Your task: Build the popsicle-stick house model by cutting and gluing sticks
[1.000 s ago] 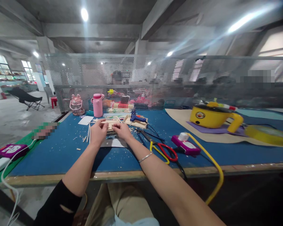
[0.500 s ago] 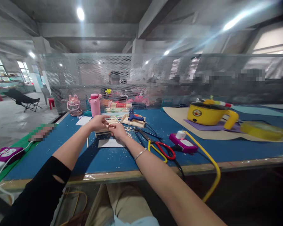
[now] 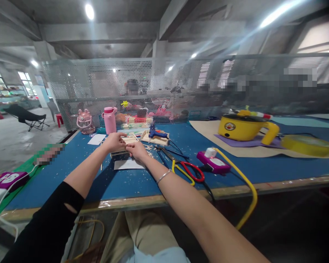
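Both hands meet over a small frame of wooden sticks [image 3: 127, 140] on the blue table [image 3: 120, 182]. The left hand [image 3: 115, 141] pinches its near-left edge, probably to keep it steady; the right hand [image 3: 137, 150] pinches the near-right edge. Right of the frame lie a blue glue gun [image 3: 157, 134] and, nearer, red-and-yellow scissors [image 3: 188, 172]. A pink bottle [image 3: 109, 120] stands behind the frame; nothing blocks the hands.
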The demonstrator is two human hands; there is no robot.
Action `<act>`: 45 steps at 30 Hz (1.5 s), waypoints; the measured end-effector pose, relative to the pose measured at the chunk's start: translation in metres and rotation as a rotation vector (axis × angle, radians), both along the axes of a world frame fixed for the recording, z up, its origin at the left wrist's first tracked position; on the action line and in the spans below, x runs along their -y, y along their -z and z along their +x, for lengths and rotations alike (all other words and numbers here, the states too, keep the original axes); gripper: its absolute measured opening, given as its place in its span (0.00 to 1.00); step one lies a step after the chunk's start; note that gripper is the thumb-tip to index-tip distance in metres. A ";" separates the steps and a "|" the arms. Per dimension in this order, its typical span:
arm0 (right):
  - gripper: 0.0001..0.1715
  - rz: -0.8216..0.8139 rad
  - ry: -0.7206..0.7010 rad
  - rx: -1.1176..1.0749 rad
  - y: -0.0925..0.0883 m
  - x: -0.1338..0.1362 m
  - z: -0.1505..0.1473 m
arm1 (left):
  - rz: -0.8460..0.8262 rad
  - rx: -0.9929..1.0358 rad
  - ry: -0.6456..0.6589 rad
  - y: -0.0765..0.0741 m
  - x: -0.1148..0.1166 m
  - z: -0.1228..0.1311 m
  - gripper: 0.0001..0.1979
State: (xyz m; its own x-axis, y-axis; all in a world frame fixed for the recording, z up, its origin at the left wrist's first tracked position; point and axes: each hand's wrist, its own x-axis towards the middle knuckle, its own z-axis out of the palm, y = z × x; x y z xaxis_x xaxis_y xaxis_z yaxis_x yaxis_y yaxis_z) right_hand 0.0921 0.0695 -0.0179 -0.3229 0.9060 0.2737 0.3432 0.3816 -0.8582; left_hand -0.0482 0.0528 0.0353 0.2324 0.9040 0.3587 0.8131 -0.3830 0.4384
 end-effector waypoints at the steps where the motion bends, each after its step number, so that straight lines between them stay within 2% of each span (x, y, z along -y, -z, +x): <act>1: 0.10 0.000 -0.003 -0.004 0.000 0.001 0.000 | 0.000 -0.001 -0.001 0.001 -0.001 0.000 0.23; 14: 0.12 -0.069 -0.071 -0.003 0.003 -0.006 0.006 | 0.012 0.006 -0.015 0.002 -0.004 -0.002 0.20; 23: 0.11 0.049 -0.054 0.057 0.006 -0.008 0.002 | -0.019 0.043 -0.011 0.001 -0.003 -0.001 0.21; 27: 0.12 0.121 -0.038 0.107 0.007 -0.009 0.003 | -0.161 0.216 0.071 -0.002 -0.003 -0.007 0.29; 32: 0.12 0.037 -0.027 0.038 0.008 -0.006 0.001 | -0.223 0.508 0.078 -0.008 0.003 -0.015 0.36; 37: 0.11 -0.002 -0.019 -0.023 0.009 -0.003 0.000 | -0.220 0.518 0.094 -0.009 0.005 -0.015 0.35; 40: 0.12 0.016 -0.036 -0.006 0.008 -0.003 0.001 | -0.095 0.385 0.043 -0.012 0.007 -0.013 0.32; 43: 0.12 0.024 -0.039 0.012 0.008 -0.004 0.001 | 0.280 0.272 -0.127 -0.012 0.012 -0.008 0.21; 45: 0.12 0.028 -0.036 0.010 0.008 -0.003 0.000 | 0.499 0.308 -0.248 -0.006 0.018 -0.002 0.14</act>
State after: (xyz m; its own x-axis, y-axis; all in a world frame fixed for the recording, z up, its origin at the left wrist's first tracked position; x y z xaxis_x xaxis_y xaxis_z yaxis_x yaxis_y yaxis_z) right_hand 0.0924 0.0726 -0.0263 -0.3583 0.8855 0.2956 0.3373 0.4181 -0.8434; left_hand -0.0502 0.0346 0.0417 -0.1431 0.6243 0.7680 0.7688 -0.4186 0.4835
